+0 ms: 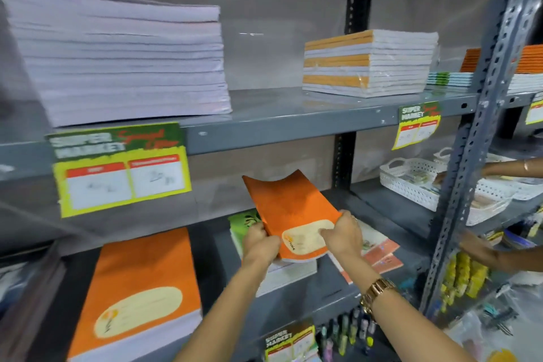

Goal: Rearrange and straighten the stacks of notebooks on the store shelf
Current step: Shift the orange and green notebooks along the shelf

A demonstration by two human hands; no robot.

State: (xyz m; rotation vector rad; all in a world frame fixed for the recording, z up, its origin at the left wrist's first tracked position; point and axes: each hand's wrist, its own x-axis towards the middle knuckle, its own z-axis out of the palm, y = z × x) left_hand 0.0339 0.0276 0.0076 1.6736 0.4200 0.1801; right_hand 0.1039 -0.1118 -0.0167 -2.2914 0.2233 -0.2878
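Both hands grasp an orange notebook above the lower grey metal shelf: the left hand clamps its left edge, the right hand pinches its right edge beside the cream oval label. The soft glossy cover curls upward at the far end. Beneath it lies a green-covered stack; to the left, a taller orange-covered stack. On the upper shelf rest a tall white-edged stack and an orange-spined, plastic-wrapped stack. A price tag reads "SUPER MARKET". A gold link watch circles the right wrist.
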